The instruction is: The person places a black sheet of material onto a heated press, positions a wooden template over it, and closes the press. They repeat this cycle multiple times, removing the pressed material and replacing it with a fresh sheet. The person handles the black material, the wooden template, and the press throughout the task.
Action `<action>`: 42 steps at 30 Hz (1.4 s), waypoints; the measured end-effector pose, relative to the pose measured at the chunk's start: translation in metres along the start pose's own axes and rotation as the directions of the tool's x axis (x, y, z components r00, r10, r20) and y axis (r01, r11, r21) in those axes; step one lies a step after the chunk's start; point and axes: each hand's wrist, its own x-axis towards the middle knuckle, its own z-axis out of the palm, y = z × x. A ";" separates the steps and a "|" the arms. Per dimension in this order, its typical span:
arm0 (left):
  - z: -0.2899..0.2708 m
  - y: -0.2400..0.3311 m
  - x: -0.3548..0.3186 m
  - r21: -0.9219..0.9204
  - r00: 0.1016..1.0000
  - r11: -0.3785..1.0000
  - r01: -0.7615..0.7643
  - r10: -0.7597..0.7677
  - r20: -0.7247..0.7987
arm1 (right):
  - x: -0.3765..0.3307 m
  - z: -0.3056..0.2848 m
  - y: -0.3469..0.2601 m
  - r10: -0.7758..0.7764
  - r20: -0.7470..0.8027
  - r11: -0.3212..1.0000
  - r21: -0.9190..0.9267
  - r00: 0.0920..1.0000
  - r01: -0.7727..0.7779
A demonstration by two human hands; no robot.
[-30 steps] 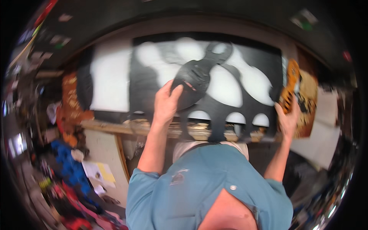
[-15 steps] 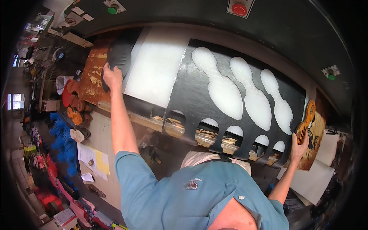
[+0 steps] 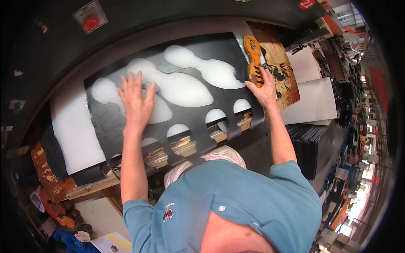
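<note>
Slippage is my main concern: left hand [image 3: 137, 101] lies flat, fingers spread, on the black cut-out sheet [image 3: 181, 122]. Right hand [image 3: 263, 90] pinches an orange tool [image 3: 253, 59] at the sheet's edge; uneven pressure could skew it.

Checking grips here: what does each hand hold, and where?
The right hand grips an orange tool by its lower end. The left hand holds nothing, lying flat on the black sheet.
</note>
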 end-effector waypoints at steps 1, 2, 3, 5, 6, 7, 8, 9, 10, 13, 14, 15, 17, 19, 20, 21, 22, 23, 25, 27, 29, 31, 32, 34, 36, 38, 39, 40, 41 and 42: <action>0.009 0.008 0.000 0.109 0.998 0.994 -0.034 0.038 -0.041 | 0.002 -0.002 -0.002 0.030 0.021 0.999 0.027 0.999 -0.031; 0.016 0.012 -0.001 0.215 0.996 0.975 -0.049 0.062 -0.057 | 0.004 -0.005 -0.003 0.045 0.023 0.998 0.043 0.999 -0.046; 0.022 0.015 -0.002 0.322 0.997 0.945 -0.054 0.071 -0.042 | 0.006 -0.007 -0.005 0.076 0.040 0.995 0.057 0.996 -0.078; 0.024 0.012 -0.003 0.284 0.995 0.956 -0.066 0.083 -0.050 | 0.014 -0.021 -0.006 0.104 0.108 0.961 0.244 0.989 -0.127; 0.024 0.010 -0.004 0.283 0.996 0.957 -0.069 0.084 -0.040 | 0.013 -0.027 -0.007 0.153 0.148 0.916 0.349 0.977 -0.196; 0.023 0.008 -0.005 0.281 0.993 0.956 -0.083 0.102 -0.053 | 0.014 -0.034 -0.009 0.199 0.182 0.847 0.462 0.963 -0.262; 0.022 0.006 -0.007 0.285 0.992 0.954 -0.099 0.117 -0.048 | 0.012 -0.042 -0.011 0.165 0.188 0.828 0.506 0.968 -0.239; 0.019 0.006 -0.010 0.278 0.994 0.957 -0.079 0.095 -0.046 | 0.009 -0.047 -0.013 0.195 0.227 0.791 0.539 0.954 -0.290; 0.017 0.005 -0.013 0.268 0.994 0.960 -0.083 0.100 -0.051 | 0.005 -0.052 -0.015 0.129 0.217 0.793 0.564 0.967 -0.233; 0.005 0.005 -0.029 0.239 0.988 0.964 -0.116 0.137 -0.073 | -0.002 -0.050 -0.018 0.011 0.153 0.864 0.496 0.988 -0.087; 0.000 0.004 -0.036 0.247 0.993 0.965 -0.084 0.102 -0.060 | -0.003 -0.046 -0.019 -0.027 0.146 0.854 0.517 0.989 -0.053; -0.004 0.003 -0.043 0.251 0.995 0.966 -0.064 0.083 -0.064 | -0.004 -0.041 -0.021 -0.068 0.100 0.894 0.447 0.993 0.016; -0.012 0.000 -0.056 0.274 0.999 0.962 0.001 0.012 -0.046 | -0.002 -0.029 -0.026 -0.185 0.072 0.892 0.431 0.980 0.136; -0.018 -0.002 -0.065 0.266 0.999 0.963 0.043 -0.040 -0.016 | -0.003 -0.019 -0.039 -0.182 0.146 0.925 0.361 0.972 0.118; -0.021 -0.002 -0.069 0.256 0.999 0.966 0.039 -0.034 -0.024 | -0.005 -0.016 -0.046 -0.217 0.082 0.924 0.338 0.973 0.178; -0.023 -0.003 -0.071 0.238 0.999 0.970 0.048 -0.047 -0.009 | -0.006 -0.014 -0.052 -0.236 0.106 0.928 0.321 0.966 0.191; -0.025 -0.003 -0.073 0.242 0.999 0.970 0.035 -0.036 -0.002 | -0.010 -0.015 -0.057 -0.271 0.046 0.915 0.324 0.961 0.242; -0.025 -0.004 -0.075 0.232 0.999 0.971 0.049 -0.046 -0.016 | -0.012 -0.015 -0.060 -0.274 0.103 0.923 0.308 0.956 0.231; -0.025 -0.005 -0.077 0.209 0.998 0.978 0.026 -0.013 -0.061 | -0.012 -0.015 -0.053 -0.286 0.027 0.880 0.404 0.958 0.251; -0.022 -0.008 -0.078 0.228 0.998 0.974 -0.010 0.023 -0.056 | -0.008 -0.008 -0.034 -0.330 0.027 0.805 0.531 0.943 0.266; -0.018 -0.011 -0.078 0.208 0.994 0.977 -0.053 0.072 -0.087 | 0.011 0.005 0.007 -0.335 -0.054 0.842 0.431 0.941 0.325; -0.014 -0.014 -0.078 0.243 0.994 0.969 -0.033 0.058 -0.095 | 0.027 0.022 0.042 -0.400 0.024 0.906 0.163 0.916 0.391; -0.013 -0.016 -0.078 0.262 0.994 0.965 -0.016 0.043 -0.097 | 0.031 0.027 0.058 -0.460 0.015 0.880 0.145 0.888 0.453; -0.012 -0.016 -0.078 0.237 0.994 0.971 0.002 0.024 -0.109 | 0.041 0.028 0.081 -0.575 0.028 0.816 0.097 0.818 0.570; -0.012 -0.013 -0.078 0.223 0.991 0.975 0.004 0.026 -0.131 | 0.065 0.009 0.101 -0.400 0.186 0.916 0.086 0.897 0.391; -0.012 -0.010 -0.080 0.206 0.987 0.978 0.004 0.028 -0.156 | 0.083 -0.017 0.101 -0.183 0.170 0.983 0.058 0.968 0.176; -0.011 -0.008 -0.081 0.194 0.984 0.981 0.006 0.028 -0.176 | 0.085 -0.029 0.093 -0.075 0.156 0.997 -0.014 0.985 0.078; -0.011 -0.007 -0.083 0.154 0.981 0.988 0.033 -0.003 -0.192 | 0.083 -0.034 0.078 -0.121 0.106 0.981 0.161 0.987 0.103; -0.009 -0.007 -0.085 0.174 0.970 0.982 0.069 -0.025 -0.241 | 0.067 -0.038 0.058 -0.091 0.116 0.949 0.312 0.989 0.051; -0.008 -0.008 -0.085 0.180 0.956 0.978 0.102 -0.046 -0.291 | 0.047 -0.033 0.033 -0.201 0.064 0.881 0.448 0.977 0.152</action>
